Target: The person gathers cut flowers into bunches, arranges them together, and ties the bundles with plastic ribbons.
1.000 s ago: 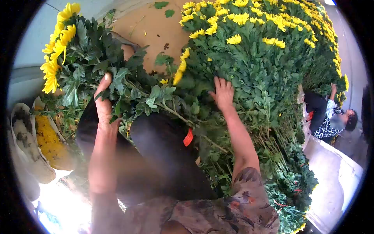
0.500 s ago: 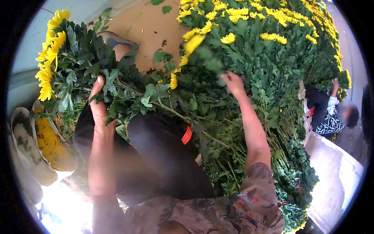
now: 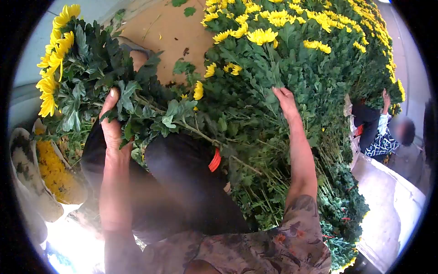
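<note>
My left hand (image 3: 112, 123) is closed around a bunch of yellow chrysanthemums (image 3: 84, 77), thumb on top. Its blooms face left, and its long leafy stems run right across my knee. Over the big heap of chrysanthemums (image 3: 315, 68), my right hand (image 3: 286, 100) pinches the leafy stem of one chrysanthemum (image 3: 262, 36). That flower stands upright above the fingers, its leaves overlapping the heap. The fingertips of my right hand are partly lost among the leaves. Red bands (image 3: 215, 160) hang beside my knee, near the stem ends.
Pale, trough-like containers (image 3: 59, 173), one with yellow petals in it, stand at the left. Loose leaves lie on the brown floor (image 3: 159, 36). Another person (image 3: 388, 132) sits at the far right beside the heap, near a pale sheet (image 3: 383, 196).
My right hand has shifted slightly right, and the flower in it has swung from a leftward, blurred tilt to nearly upright. My left hand still holds the bunch.
</note>
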Demonstrator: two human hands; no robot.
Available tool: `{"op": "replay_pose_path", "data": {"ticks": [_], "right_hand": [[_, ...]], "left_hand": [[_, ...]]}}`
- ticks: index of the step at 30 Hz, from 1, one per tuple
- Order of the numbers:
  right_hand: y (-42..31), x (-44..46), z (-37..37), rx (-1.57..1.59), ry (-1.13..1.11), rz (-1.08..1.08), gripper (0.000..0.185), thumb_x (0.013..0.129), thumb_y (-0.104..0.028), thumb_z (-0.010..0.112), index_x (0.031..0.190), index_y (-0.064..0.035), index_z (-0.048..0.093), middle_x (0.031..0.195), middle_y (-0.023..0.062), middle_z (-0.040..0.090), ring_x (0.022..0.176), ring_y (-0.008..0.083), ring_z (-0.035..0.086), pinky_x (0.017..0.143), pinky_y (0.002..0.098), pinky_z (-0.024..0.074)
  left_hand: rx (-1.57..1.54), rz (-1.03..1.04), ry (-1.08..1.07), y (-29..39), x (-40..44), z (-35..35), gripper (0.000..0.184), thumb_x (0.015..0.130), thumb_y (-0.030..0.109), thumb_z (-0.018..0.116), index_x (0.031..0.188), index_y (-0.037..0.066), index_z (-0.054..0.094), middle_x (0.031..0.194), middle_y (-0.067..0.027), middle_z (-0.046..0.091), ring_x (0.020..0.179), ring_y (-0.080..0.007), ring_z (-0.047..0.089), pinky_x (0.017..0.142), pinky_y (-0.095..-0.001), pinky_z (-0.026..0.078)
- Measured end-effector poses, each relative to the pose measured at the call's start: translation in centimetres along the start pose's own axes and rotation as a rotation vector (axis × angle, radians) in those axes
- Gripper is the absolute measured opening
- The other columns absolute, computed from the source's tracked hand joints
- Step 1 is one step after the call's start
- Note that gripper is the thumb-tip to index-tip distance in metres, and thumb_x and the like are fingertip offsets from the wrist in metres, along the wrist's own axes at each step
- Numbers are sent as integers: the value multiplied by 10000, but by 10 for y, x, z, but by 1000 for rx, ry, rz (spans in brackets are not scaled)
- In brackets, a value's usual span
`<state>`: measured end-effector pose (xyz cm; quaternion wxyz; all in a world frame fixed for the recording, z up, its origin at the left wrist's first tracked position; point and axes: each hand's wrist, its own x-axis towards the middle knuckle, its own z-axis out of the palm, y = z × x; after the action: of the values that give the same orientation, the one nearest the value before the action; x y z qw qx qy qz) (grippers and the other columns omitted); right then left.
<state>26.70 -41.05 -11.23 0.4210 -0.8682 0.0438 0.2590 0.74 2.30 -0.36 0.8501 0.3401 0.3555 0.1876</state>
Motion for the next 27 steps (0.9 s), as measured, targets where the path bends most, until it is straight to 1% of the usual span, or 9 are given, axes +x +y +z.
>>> {"op": "replay_pose_path", "data": {"ticks": [7,11,13,15,18,21,25,26,27], "right_hand": [[-32,-13,-6,148,70,-59,278,863,-251,686,1013,-18,669,911,-1,642,813,71,539,742,249,430],[-87,-57,27,-483,-178,-79,365,917,-351,576,1081,-34,655,1067,106,662,996,207,602,909,332,442],[-57,-45,48,-716,-13,-503,502,895,-461,565,1164,-40,611,1254,169,564,1186,319,502,1018,423,378],[-37,-31,69,-1087,318,-477,497,862,-457,608,1154,-56,620,1235,152,577,1188,329,494,1000,442,395],[-32,-17,86,-1433,205,-412,436,849,-382,643,1139,-57,629,1246,152,568,1197,339,481,1000,441,403],[-34,12,77,-1139,106,-251,428,830,-326,673,1136,-32,625,1244,173,562,1192,333,489,1002,437,410],[-43,8,34,-838,46,-304,501,830,-301,677,1220,-2,580,1322,184,524,1251,311,469,1017,412,405],[-46,4,20,-606,37,-91,538,835,-286,680,1268,2,543,1351,191,501,1241,308,488,1023,396,396],[-47,3,12,-613,45,-83,538,835,-286,680,1268,2,543,1351,191,501,1241,308,488,1023,396,396]], "left_hand": [[-15,3,-6,1,-4,12,405,902,342,585,1151,23,581,1052,-72,642,922,-205,609,832,-334,478],[-58,1,-59,2,-3,12,507,870,305,621,1252,-11,515,1127,-98,617,993,-220,599,906,-348,462],[-106,-47,-75,2,-3,13,509,865,305,628,1247,-15,522,1125,-104,619,995,-223,599,912,-351,460],[-90,-23,-40,2,-1,13,499,864,304,630,1234,-17,532,1114,-106,625,983,-222,605,903,-350,468],[-81,-30,-14,0,-2,11,476,864,302,632,1205,-20,553,1087,-108,638,954,-220,618,877,-349,485],[-101,-47,-17,3,-5,13,441,861,292,635,1172,-16,574,1039,-106,656,907,-215,636,836,-341,508],[-92,-64,-32,5,-6,18,405,862,273,627,1156,-2,587,1011,-109,662,882,-216,644,824,-335,513],[-89,-73,-20,5,-5,18,399,862,273,626,1149,-2,588,1007,-106,662,880,-214,644,822,-333,515],[-82,-85,-8,5,-6,19,393,863,273,624,1142,-1,590,1004,-104,662,878,-212,645,819,-331,516]]}}
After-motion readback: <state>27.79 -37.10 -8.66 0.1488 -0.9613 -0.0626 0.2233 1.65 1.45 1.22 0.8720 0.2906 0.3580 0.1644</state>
